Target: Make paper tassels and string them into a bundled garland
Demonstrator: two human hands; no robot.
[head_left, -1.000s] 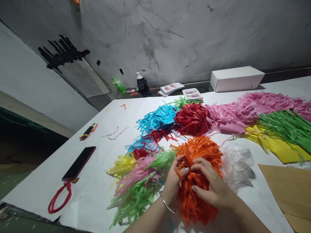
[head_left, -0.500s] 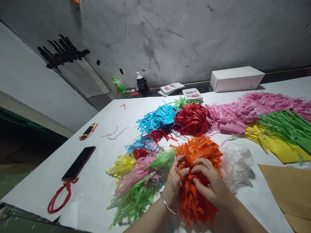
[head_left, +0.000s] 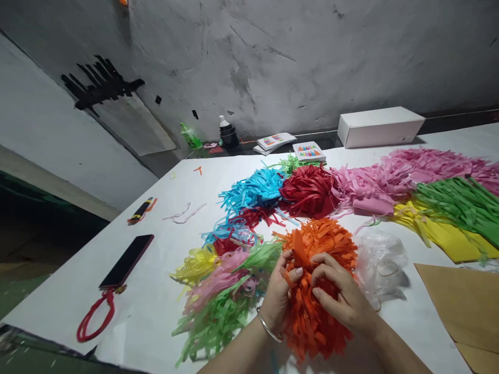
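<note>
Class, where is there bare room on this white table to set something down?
Mainly between the black rectangular phone and light-green streamers; narrowly, between the crumpled clear plastic bag and flat brown sheet. Crowded: around the left hand and right hand, amid orange fringed strips.

Tabletop [head_left: 156, 301], eight o'clock: dark-screened phone [head_left: 127, 262], red cord [head_left: 110, 305] looped below. Nine: small black-and-yellow tool [head_left: 139, 211]. Ten to eleven: green bottle [head_left: 192, 137], white-topped black container [head_left: 228, 136] by wall [head_left: 273, 62]. Two: long white box [head_left: 378, 129].
</note>
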